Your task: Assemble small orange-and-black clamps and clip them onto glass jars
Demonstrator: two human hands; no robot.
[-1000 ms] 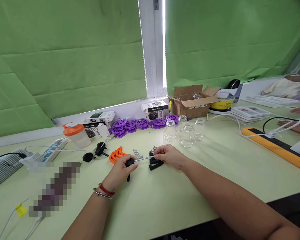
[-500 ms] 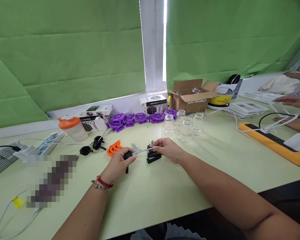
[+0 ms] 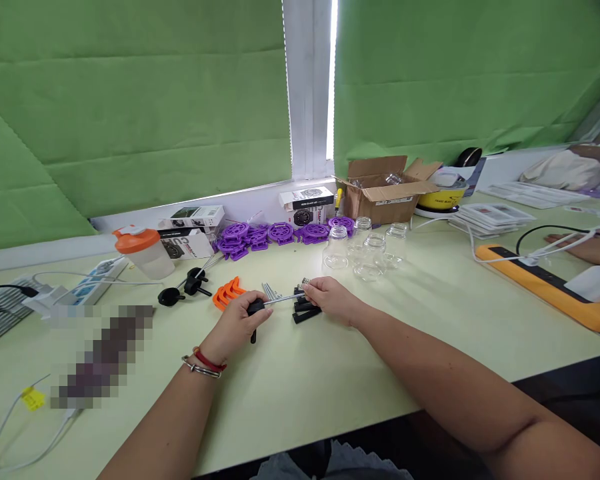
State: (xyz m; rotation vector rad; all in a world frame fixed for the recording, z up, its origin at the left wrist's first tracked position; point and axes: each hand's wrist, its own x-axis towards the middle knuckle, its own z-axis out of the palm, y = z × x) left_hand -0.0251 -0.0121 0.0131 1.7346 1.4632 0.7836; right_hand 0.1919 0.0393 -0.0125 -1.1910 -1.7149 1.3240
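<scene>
My left hand (image 3: 235,323) is closed round a black knob-like part (image 3: 255,307) with a small handle pointing down. From that part a thin metal rod (image 3: 283,299) runs to the right. At its far end my right hand (image 3: 333,300) is closed in a pinch; whether a small piece sits in those fingertips is hidden. Black plastic pieces (image 3: 306,316) lie just below the right fingertips, small springs (image 3: 306,282) just behind. Silver pins (image 3: 269,291) and curved orange pieces (image 3: 226,293) lie beyond my left hand. Similar black parts with rods (image 3: 196,282) rest further left.
Purple plastic frames (image 3: 281,233) line the back near printed boxes (image 3: 186,244). Clear jars (image 3: 370,259) stand before a cardboard box (image 3: 383,197). An orange-lidded shaker bottle (image 3: 145,252) is at left. Beside an orange-and-black bar (image 3: 545,290), another person's hand (image 3: 580,248) rests at right.
My hands keep the rod between them, with the right fingers curled slightly more around its end. At the far right, one of the other person's hands has gone out of view.
</scene>
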